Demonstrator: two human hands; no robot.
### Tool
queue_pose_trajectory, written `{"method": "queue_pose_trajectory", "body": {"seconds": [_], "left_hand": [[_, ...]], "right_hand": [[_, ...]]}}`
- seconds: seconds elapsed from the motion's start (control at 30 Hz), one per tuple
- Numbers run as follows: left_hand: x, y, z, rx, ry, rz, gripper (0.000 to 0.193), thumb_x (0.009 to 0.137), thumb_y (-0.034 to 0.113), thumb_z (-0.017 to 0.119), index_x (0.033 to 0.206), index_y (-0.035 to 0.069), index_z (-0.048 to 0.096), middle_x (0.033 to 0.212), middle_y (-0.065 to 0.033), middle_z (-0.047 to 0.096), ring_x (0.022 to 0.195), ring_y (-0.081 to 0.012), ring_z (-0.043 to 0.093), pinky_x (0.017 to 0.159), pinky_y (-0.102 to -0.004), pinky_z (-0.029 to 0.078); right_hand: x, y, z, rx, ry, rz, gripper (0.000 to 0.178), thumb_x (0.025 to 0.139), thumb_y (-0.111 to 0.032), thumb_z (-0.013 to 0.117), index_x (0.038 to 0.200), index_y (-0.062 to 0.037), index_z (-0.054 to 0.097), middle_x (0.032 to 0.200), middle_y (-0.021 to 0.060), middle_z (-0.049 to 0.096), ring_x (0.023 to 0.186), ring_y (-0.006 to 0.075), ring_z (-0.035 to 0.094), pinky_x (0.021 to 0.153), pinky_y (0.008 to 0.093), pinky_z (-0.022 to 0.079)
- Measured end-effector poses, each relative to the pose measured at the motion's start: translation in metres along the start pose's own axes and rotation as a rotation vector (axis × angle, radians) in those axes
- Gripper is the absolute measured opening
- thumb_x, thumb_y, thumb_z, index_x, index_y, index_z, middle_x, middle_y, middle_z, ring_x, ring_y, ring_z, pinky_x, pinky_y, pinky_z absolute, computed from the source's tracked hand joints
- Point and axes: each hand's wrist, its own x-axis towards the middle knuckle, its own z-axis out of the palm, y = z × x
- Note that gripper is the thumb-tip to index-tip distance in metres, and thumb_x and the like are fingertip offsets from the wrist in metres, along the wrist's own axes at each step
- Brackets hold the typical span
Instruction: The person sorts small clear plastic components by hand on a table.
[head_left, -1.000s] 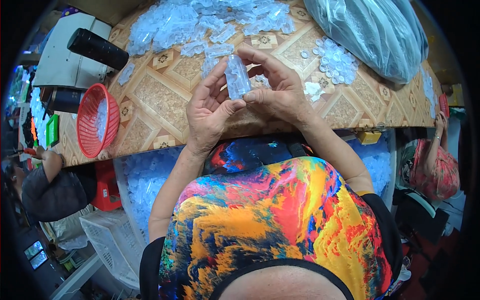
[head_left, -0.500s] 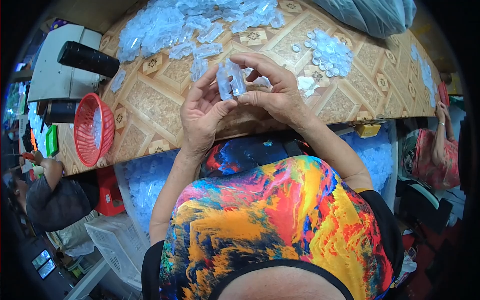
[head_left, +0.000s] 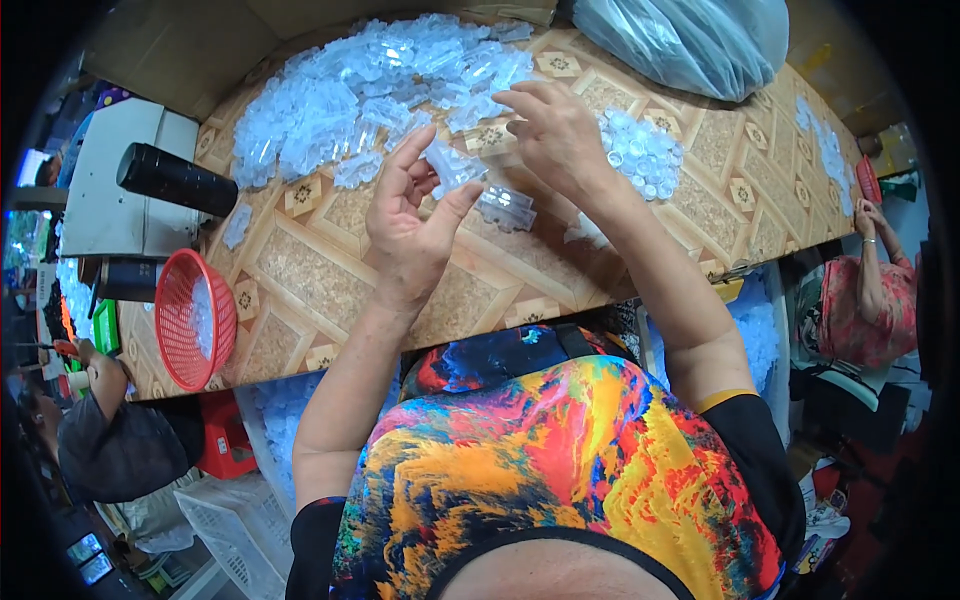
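Left hand (head_left: 412, 222): thumb and fingers pinching clear piece (head_left: 452, 166), held just above desk (head_left: 310, 255). Right hand (head_left: 562, 142) apart, farther right; fingers half open, loosely curled, nothing visible in them. Second piece (head_left: 507, 208) on desk, just right of held one. Pile (head_left: 370, 85) of similar pieces far left; discs (head_left: 643, 158) beside right hand; bag (head_left: 690, 42) far right; red basket (head_left: 180, 335) left.

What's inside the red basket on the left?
The red basket holds pale, see-through pieces, too small here to tell apart. Whatever lies beneath them is covered.
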Motion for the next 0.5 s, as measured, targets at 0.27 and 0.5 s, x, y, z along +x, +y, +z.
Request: {"method": "queue_pose_trajectory", "body": {"seconds": [0.27, 0.5], "left_hand": [[0.083, -0.052, -0.025, 0.154, 0.074, 0.053, 0.062, 0.084, 0.002, 0.079, 0.14, 0.002, 0.053, 0.145, -0.0148, 0.05, 0.115, -0.0198, 0.062, 0.099, -0.0341, 0.053], [0.113, -0.072, -0.062, 0.328, 0.073, 0.049, 0.06, 0.082, 0.007, 0.082, 0.137, 0.006, 0.057, 0.146, -0.0176, 0.051, 0.118, -0.0224, 0.062, 0.099, -0.0341, 0.053]], "right_hand": [[0.029, 0.024, 0.064, -0.125, -0.081, -0.031, 0.034, 0.074, 0.0, 0.069, 0.106, -0.0097, 0.07, 0.119, 0.0122, 0.067, 0.112, 0.0304, 0.06, 0.096, 0.0431, 0.047], [0.05, 0.054, 0.078, 0.293, -0.01, -0.042, 0.027, 0.071, 0.005, 0.065, 0.093, -0.0084, 0.071, 0.108, 0.009, 0.073, 0.096, 0.0292, 0.066, 0.084, 0.0387, 0.052]]}}
